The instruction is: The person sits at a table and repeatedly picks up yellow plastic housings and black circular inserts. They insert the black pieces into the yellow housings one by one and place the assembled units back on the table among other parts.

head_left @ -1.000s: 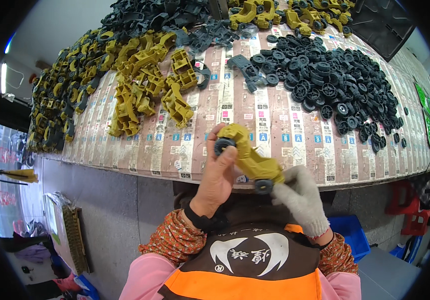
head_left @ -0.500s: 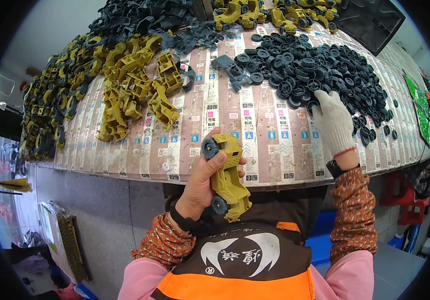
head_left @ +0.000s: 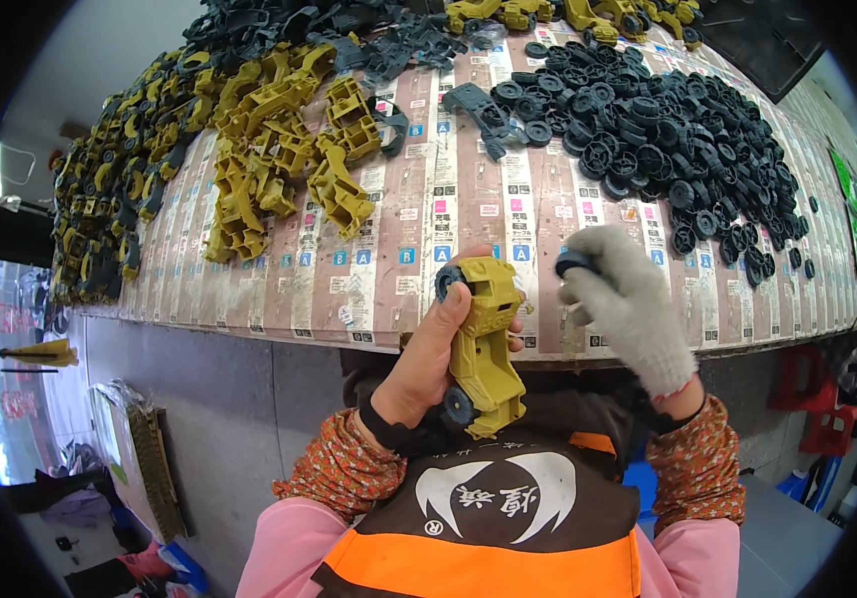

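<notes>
In my bare left hand [head_left: 428,364] is a yellow toy car body [head_left: 488,339], gripped along its side over the table's front edge. Two dark wheels show on its left side, one by my thumb and a lower wheel [head_left: 459,406] under the palm. My right hand [head_left: 628,304], in a white knitted glove, is just right of the car body and apart from it. Its thumb and fingers pinch a dark toy wheel [head_left: 576,262]. Beyond that hand lies a big heap of dark wheels [head_left: 648,130].
Loose yellow car bodies [head_left: 259,149] lie left of centre. Further left is a pile of yellow bodies with wheels [head_left: 109,199]. Dark plastic parts [head_left: 279,40] are heaped at the back. A red stool [head_left: 817,399] stands below the table's right side.
My right hand has drawn back from the wheel heap toward the car body, bringing a wheel with it. The left hand still holds the body, now slightly further right in view.
</notes>
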The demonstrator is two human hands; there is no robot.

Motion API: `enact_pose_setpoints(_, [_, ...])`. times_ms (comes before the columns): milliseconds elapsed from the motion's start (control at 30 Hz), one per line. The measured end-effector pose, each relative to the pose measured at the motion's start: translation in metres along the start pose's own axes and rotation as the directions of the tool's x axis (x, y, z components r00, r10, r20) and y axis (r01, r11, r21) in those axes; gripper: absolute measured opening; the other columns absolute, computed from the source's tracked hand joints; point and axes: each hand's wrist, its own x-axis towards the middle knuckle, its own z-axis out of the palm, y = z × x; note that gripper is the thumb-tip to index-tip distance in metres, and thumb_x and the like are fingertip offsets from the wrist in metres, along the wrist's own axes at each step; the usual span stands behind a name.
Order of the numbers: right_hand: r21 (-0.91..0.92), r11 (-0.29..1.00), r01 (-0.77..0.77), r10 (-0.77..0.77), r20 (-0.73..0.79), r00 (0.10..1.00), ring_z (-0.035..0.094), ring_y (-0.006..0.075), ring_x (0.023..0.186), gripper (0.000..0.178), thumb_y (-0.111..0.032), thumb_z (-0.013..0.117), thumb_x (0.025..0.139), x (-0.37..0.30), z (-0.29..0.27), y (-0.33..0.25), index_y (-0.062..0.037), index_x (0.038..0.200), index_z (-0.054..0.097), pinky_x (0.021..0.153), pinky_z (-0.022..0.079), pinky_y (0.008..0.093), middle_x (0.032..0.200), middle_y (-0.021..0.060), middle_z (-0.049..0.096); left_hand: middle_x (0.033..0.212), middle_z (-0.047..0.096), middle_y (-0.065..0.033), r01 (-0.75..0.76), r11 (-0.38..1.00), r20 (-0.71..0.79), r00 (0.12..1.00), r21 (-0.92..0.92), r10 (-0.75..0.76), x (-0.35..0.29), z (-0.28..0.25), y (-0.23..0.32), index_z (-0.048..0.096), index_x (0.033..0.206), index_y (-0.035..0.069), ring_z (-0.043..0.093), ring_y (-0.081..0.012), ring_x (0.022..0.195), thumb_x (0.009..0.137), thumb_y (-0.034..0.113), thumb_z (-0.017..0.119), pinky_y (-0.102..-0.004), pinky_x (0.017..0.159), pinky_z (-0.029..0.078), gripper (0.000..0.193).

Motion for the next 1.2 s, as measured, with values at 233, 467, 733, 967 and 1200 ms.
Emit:
enact_pose_setpoints(233, [0.062, 0.988, 0.138, -0.134, -0.075, 0.988, 0.075, 0.0211, 0.084, 0.029, -0.004, 0.067, 0.098, -0.017, 0.032, 0.017, -0.0026, 0.126, 0.064, 0.075, 0.059, 0.0349, 0.098, 0.0135, 0.074, 0.133, 0.058, -0.0108, 0.079, 0.972, 0.020, 0.997, -0.221, -0.077, 0.002, 0.000, 0.000, 0.036, 0.164, 0.017, 0.064, -0.0236, 0.110, 0.103, 0.072, 0.046, -0.0471, 0.097, 0.062, 0.082])
enact_pose_setpoints(467, [-0.175, 0.941, 0.288, -0.304, -0.074, 0.950, 0.076, 0.0339, 0.090, 0.028, -0.004, 0.067, 0.097, -0.024, 0.044, 0.025, -0.0016, 0.125, 0.065, 0.077, 0.059, 0.0396, 0.099, 0.0184, 0.074, 0.141, 0.063, -0.0174, 0.224, 0.972, -0.117, 0.966, -0.067, -0.231, 0.001, -0.010, -0.004, 0.051, 0.152, 0.005, 0.068, -0.0309, 0.123, 0.104, 0.078, 0.032, -0.0466, 0.104, 0.060, 0.089])
enact_pose_setpoints(733, [-0.200, 0.932, 0.302, -0.325, -0.096, 0.941, 0.074, 0.0357, 0.097, 0.031, -0.001, 0.063, 0.097, -0.030, 0.036, 0.020, 0.0000, 0.129, 0.063, 0.083, 0.057, 0.0398, 0.107, 0.0216, 0.071, 0.153, 0.055, -0.0217, 0.083, 0.986, -0.004, 0.996, -0.144, -0.085, 0.000, -0.011, 0.006, 0.039, 0.159, 0.010, 0.065, -0.0353, 0.128, 0.105, 0.075, 0.034, -0.0480, 0.096, 0.063, 0.085])
enact_pose_setpoints(967, [-0.080, 0.986, 0.145, -0.149, -0.043, 0.988, 0.074, 0.0318, 0.099, 0.031, -0.002, 0.063, 0.097, -0.036, 0.031, 0.027, 0.0001, 0.129, 0.063, 0.088, 0.057, 0.0382, 0.109, 0.0206, 0.071, 0.143, 0.061, -0.0170, -0.057, 0.977, -0.069, 0.997, -0.206, 0.044, 0.005, -0.013, 0.011, 0.046, 0.152, 0.007, 0.070, -0.0302, 0.113, 0.109, 0.067, 0.038, -0.0506, 0.094, 0.063, 0.074])
enact_pose_setpoints(1200, [-0.010, 0.998, 0.065, -0.066, -0.052, 0.996, 0.071, 0.0188, 0.092, 0.028, -0.004, 0.063, 0.100, -0.039, 0.030, 0.020, 0.0014, 0.128, 0.063, 0.083, 0.058, 0.0346, 0.103, 0.0133, 0.071, 0.140, 0.061, -0.0146, -0.161, 0.961, -0.070, 0.986, -0.224, 0.149, 0.009, -0.026, 0.007, 0.046, 0.152, 0.007, 0.062, -0.0305, 0.127, 0.116, 0.045, 0.040, -0.0602, 0.110, 0.051, 0.053])
